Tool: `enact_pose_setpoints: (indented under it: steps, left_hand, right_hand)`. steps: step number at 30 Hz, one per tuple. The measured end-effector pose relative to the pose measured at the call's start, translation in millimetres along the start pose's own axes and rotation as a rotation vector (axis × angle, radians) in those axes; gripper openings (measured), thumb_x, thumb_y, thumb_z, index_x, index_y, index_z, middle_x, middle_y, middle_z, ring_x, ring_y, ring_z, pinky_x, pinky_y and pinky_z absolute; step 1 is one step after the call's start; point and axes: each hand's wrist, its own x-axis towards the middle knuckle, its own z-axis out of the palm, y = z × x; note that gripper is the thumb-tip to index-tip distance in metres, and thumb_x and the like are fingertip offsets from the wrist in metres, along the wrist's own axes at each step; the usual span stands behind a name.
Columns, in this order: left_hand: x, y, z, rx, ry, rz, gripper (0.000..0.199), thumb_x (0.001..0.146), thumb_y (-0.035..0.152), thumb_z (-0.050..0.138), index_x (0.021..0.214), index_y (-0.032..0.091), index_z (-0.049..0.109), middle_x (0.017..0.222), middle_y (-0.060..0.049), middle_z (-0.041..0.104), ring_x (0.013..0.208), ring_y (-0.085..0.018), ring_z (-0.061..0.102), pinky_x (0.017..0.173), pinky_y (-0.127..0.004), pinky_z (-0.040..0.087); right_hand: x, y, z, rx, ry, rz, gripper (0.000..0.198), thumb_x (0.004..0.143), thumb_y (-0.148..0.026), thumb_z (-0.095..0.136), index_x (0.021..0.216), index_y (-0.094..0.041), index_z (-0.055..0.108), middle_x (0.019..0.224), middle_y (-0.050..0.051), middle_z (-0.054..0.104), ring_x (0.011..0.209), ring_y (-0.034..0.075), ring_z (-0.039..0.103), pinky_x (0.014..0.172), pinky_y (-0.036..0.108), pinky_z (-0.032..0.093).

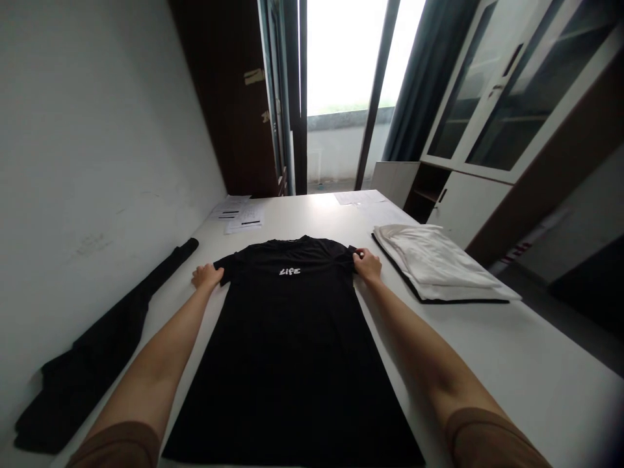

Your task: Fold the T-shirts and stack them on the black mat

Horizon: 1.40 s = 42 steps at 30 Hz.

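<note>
A black T-shirt (pixel 292 351) with a small white print near the collar lies spread flat on the white table, its collar end away from me. My left hand (pixel 207 276) is closed on the end of the left sleeve. At the other side my right hand (pixel 367 265) pinches the right sleeve's end between thumb and fingers. Both arms reach forward along the shirt's sides. The shirt's bottom hem lies at the lower edge of the view.
Along the wall on the left lies a dark garment (pixel 107 338). A stack of folded white cloth (pixel 433 260) rests on the right, with black fabric beneath. Papers (pixel 244 214) lie at the table's (pixel 302 214) far left. A glass-door cabinet (pixel 507 84) stands beyond the table on the right.
</note>
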Motion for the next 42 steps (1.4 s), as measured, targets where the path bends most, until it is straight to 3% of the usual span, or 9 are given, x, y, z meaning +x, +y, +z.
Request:
enact_pose_setpoints:
  steps: [5, 11, 17, 20, 22, 27, 33, 38, 42]
  left_hand:
    - [9, 0, 16, -0.017, -0.071, 0.085, 0.021, 0.082, 0.034, 0.065, 0.100, 0.023, 0.065, 0.121, -0.012, 0.067, 0.117, -0.034, 0.061, 0.095, -0.041, 0.048]
    - [21, 11, 22, -0.103, -0.031, 0.023, 0.021, 0.097, 0.029, 0.049, 0.116, 0.019, 0.054, 0.111, -0.010, 0.071, 0.100, -0.024, 0.069, 0.081, -0.031, 0.051]
    - [22, 4, 15, -0.093, 0.030, -0.025, 0.022, 0.096, 0.021, 0.051, 0.117, 0.017, 0.051, 0.109, -0.011, 0.070, 0.099, -0.026, 0.068, 0.081, -0.033, 0.051]
    - [13, 6, 12, -0.058, 0.052, -0.007, 0.024, 0.095, 0.019, 0.052, 0.119, 0.016, 0.051, 0.108, -0.012, 0.068, 0.100, -0.028, 0.066, 0.081, -0.036, 0.050]
    - [3, 10, 11, -0.030, 0.091, 0.028, 0.030, 0.095, 0.020, 0.052, 0.124, 0.013, 0.048, 0.119, -0.015, 0.063, 0.109, -0.031, 0.061, 0.087, -0.040, 0.049]
    - [-24, 34, 14, 0.025, 0.168, 0.251, 0.040, 0.095, 0.026, 0.053, 0.134, 0.015, 0.047, 0.142, -0.016, 0.048, 0.133, -0.034, 0.043, 0.108, -0.047, 0.037]
    - [-68, 85, 46, 0.042, -0.091, 0.804, 0.040, 0.099, 0.037, 0.052, 0.135, 0.020, 0.057, 0.147, -0.012, 0.051, 0.136, -0.028, 0.046, 0.117, -0.040, 0.032]
    - [-110, 117, 71, 0.013, -0.183, 0.964, 0.054, 0.101, 0.049, 0.050, 0.147, 0.022, 0.050, 0.156, -0.012, 0.045, 0.146, -0.029, 0.037, 0.120, -0.044, 0.027]
    - [-108, 140, 72, -0.022, -0.181, 0.959, 0.055, 0.103, 0.049, 0.043, 0.150, 0.020, 0.047, 0.146, -0.012, 0.054, 0.135, -0.028, 0.047, 0.117, -0.041, 0.032]
  right_hand:
    - [-6, -7, -2, 0.027, -0.084, -0.056, 0.043, 0.092, -0.036, 0.058, 0.133, -0.025, 0.065, 0.115, 0.010, 0.074, 0.106, 0.030, 0.066, 0.098, 0.043, 0.046]
    - [-9, -8, -5, 0.121, -0.055, -0.206, 0.060, 0.089, -0.016, 0.048, 0.149, -0.023, 0.054, 0.135, 0.010, 0.066, 0.119, 0.027, 0.062, 0.103, 0.038, 0.047]
    - [-7, -8, -5, 0.085, -0.138, -0.221, 0.056, 0.085, -0.008, 0.045, 0.130, -0.028, 0.071, 0.127, 0.004, 0.071, 0.112, 0.023, 0.065, 0.100, 0.032, 0.048]
    - [-6, -6, -6, 0.085, -0.120, -0.157, 0.046, 0.087, -0.012, 0.045, 0.117, -0.027, 0.078, 0.119, 0.005, 0.075, 0.108, 0.024, 0.067, 0.097, 0.033, 0.048]
    - [-7, -6, -8, 0.076, -0.097, -0.104, 0.040, 0.089, -0.016, 0.047, 0.111, -0.026, 0.080, 0.114, 0.006, 0.076, 0.105, 0.025, 0.068, 0.095, 0.033, 0.048]
    - [-10, -8, -10, 0.167, -0.057, -0.040, 0.029, 0.091, -0.031, 0.054, 0.101, -0.023, 0.081, 0.105, 0.007, 0.078, 0.101, 0.025, 0.068, 0.094, 0.033, 0.048]
    - [-6, -9, -5, 0.525, -0.111, -0.223, 0.036, 0.091, -0.034, 0.055, 0.119, -0.022, 0.073, 0.120, 0.004, 0.074, 0.111, 0.021, 0.066, 0.101, 0.034, 0.049]
    - [-8, -10, 0, 0.411, -0.166, -0.238, 0.032, 0.089, -0.030, 0.062, 0.119, -0.026, 0.074, 0.120, 0.001, 0.074, 0.112, 0.022, 0.066, 0.104, 0.035, 0.047]
    - [-8, -8, 3, 0.379, -0.119, -0.224, 0.032, 0.089, -0.018, 0.056, 0.112, -0.026, 0.076, 0.116, 0.000, 0.076, 0.110, 0.021, 0.067, 0.104, 0.034, 0.048]
